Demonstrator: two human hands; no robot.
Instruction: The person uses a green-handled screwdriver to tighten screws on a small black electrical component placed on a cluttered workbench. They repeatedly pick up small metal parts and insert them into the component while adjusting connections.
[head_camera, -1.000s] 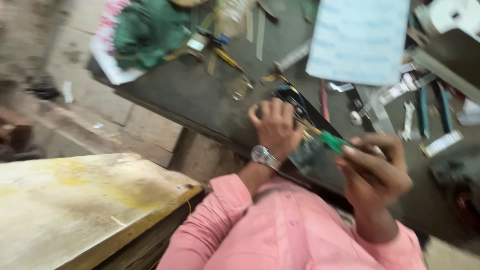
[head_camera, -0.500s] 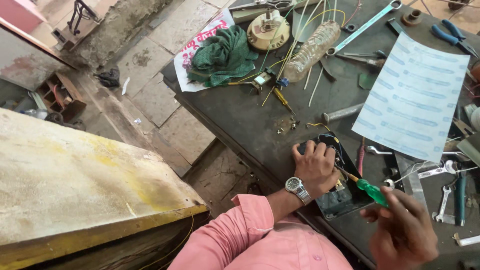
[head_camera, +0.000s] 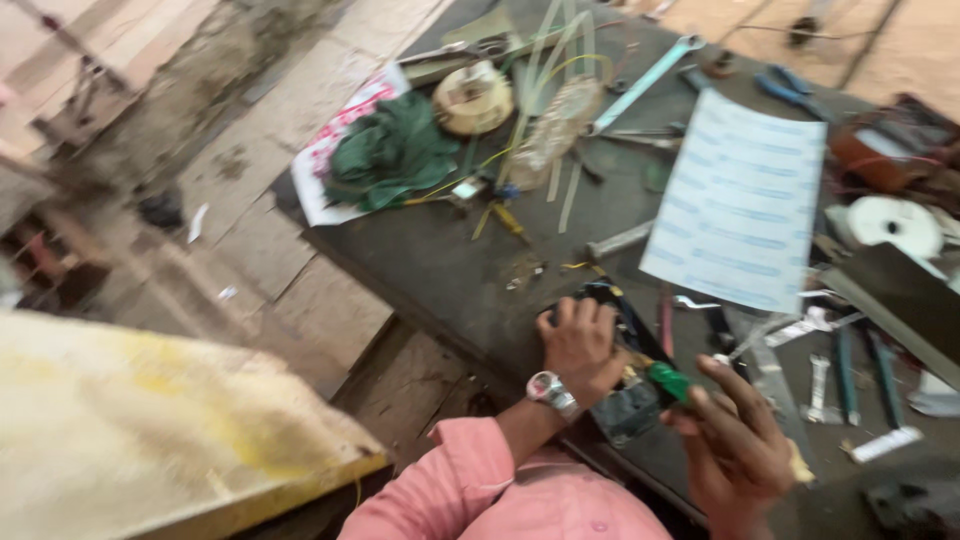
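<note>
Holding a small black part down on the dark workbench, the left hand has its fingers curled tight over the top of it. The right hand is closed around a screwdriver with a green handle, and its tip points in at the black part, just under the left hand. The picture is blurry, so I cannot tell if the tip touches a screw.

To do this well, the left hand should press the part flat so it does not slide. The screwdriver should go in straight, not tilted, or it may slip toward the fingers.

The black part sits near the front edge of the workbench, close to the person in the pink sleeve. A push too hard could knock it off onto the stone floor.

Room to move is small. A sheet of paper lies just behind the hands. Wrenches and other metal tools lie to the right, close to the right hand. A green cloth and a round coil are farther back on the left, well apart. The bare patch of bench left of the black part is the best open spot.
</note>
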